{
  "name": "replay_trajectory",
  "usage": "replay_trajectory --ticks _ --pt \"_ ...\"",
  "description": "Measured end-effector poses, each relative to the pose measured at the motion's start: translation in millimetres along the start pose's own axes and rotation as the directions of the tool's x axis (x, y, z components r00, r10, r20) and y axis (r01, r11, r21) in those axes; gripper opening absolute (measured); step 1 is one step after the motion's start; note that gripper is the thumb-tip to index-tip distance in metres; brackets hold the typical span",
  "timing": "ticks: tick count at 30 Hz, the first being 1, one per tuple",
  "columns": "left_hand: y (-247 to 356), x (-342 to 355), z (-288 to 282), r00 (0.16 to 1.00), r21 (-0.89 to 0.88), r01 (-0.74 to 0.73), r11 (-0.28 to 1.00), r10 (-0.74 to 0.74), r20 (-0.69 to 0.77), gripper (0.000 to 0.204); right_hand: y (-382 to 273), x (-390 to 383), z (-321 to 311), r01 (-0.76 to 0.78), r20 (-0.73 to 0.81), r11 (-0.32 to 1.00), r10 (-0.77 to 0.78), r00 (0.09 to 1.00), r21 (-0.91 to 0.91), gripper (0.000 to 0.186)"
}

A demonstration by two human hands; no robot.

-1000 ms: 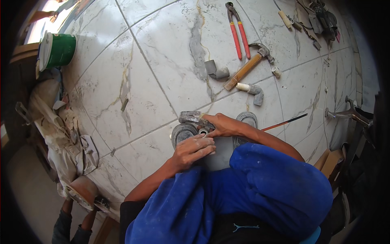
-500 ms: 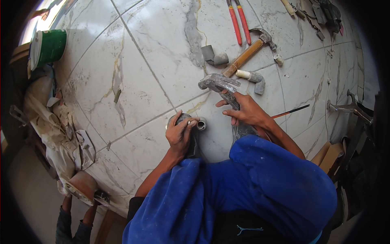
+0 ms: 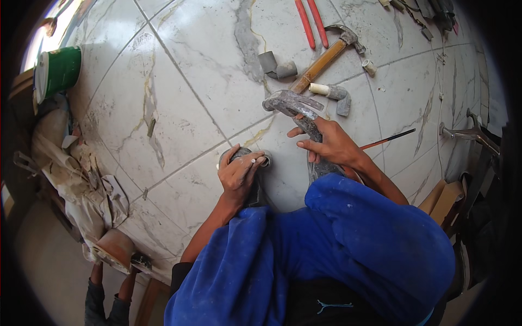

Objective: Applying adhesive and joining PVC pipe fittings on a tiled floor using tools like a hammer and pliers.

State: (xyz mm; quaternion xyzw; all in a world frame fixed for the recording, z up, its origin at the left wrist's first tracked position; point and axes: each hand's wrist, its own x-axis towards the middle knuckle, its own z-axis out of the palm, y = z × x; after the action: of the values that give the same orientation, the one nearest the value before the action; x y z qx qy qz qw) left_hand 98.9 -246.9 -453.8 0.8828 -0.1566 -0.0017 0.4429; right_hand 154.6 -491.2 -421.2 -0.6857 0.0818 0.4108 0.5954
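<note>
My left hand point(image 3: 238, 173) is closed around a small grey pipe fitting point(image 3: 266, 158) on the floor, beside my left shoe point(image 3: 254, 196). Its rim shows past my fingers; the rest is covered. Between the fingertips sits a tiny pale round tip, too small to name surely. My right hand point(image 3: 330, 142) grips a worn claw hammer point(image 3: 290, 102) by its dark handle, some fingers loosely extended. The hammer's head points left, raised above the tiles in front of my right shoe point(image 3: 322, 169).
Ahead lie a wooden-handled hammer point(image 3: 321, 65), red-handled pliers point(image 3: 311, 24), a grey elbow point(image 3: 277, 66), another elbow with a cream pipe stub point(image 3: 333, 95) and a short pipe piece point(image 3: 369, 67). A green bucket point(image 3: 61, 73) and crumpled sacking point(image 3: 65, 163) are leftward; another person's arms point(image 3: 111, 296) show lower left.
The whole view has shifted slightly. My left fingers now cover more of the fitting's open end. The hammer in my right hand stays nearly where it was.
</note>
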Motion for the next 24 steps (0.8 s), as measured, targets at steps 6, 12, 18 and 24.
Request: replay_trajectory --ticks 6,12,18,24 --pt "-2.0 1.0 0.2 0.995 0.09 0.097 0.991 -0.1 0.023 0.006 -15.5 -5.8 -4.2 0.052 0.011 0.998 -0.052 0.999 -0.027 0.04" --pt "-3.8 -0.2 0.0 0.999 0.155 0.006 0.988 -0.011 0.035 0.007 -41.4 -23.4 -8.6 0.283 0.039 0.901 -0.286 0.957 -0.33 0.038" --pt "-11.3 -2.9 2.5 1.0 0.137 -0.028 0.99 0.029 -0.008 0.008 -49.6 -30.3 -4.1 0.478 0.125 0.788 -0.469 0.874 -0.387 0.038" --pt "-26.3 -15.6 4.5 0.995 0.066 -0.046 0.997 0.051 -0.084 0.011 -68.5 -47.8 4.8 0.692 0.292 0.5 -0.658 0.695 -0.521 0.037"
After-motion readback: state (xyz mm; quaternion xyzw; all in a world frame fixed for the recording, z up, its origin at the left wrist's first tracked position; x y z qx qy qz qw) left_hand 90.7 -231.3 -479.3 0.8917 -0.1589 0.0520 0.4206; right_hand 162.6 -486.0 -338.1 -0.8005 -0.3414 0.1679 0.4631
